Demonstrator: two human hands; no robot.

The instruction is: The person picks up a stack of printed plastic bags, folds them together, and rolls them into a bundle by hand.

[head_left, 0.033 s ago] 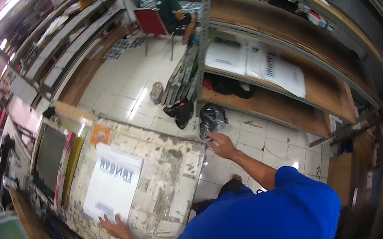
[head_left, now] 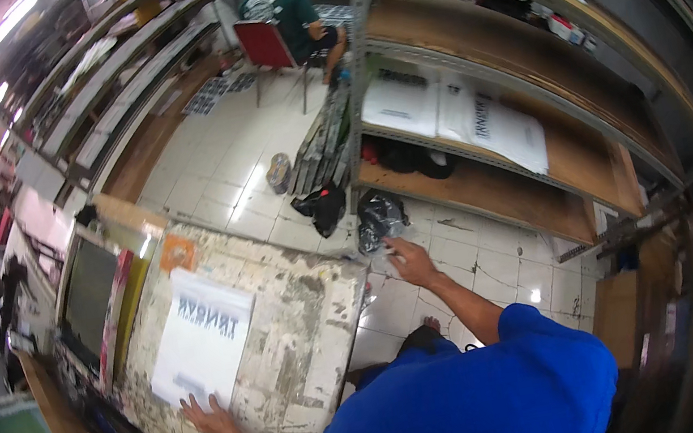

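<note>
A stack of flat white printed bags or sheets (head_left: 206, 329) lies on the paint-stained worktable (head_left: 299, 315); which of the two I cannot tell. My left hand (head_left: 208, 417) rests at the stack's near edge, fingers spread and touching it. Off the table's right corner, my right hand (head_left: 413, 262) hangs in the air over the floor. Its fingers are loosely bent and apart, with nothing seen in them. Just beyond it, a black plastic bag (head_left: 381, 215) sits on the floor. An orange patch (head_left: 178, 253) shows on the table past the stack.
A metal shelf rack (head_left: 464, 44) stands at the right, holding similar white stacks (head_left: 491, 126). Framed screens (head_left: 91, 289) lean along the table's left side. Farther off, a person (head_left: 283, 13) sits on a red chair (head_left: 265, 45) near long bundled strips (head_left: 325, 138) and a tin (head_left: 279, 174).
My right hand has shifted slightly to the right, away from the table corner. The left hand stays at the stack's near edge. The whole view has tilted a little.
</note>
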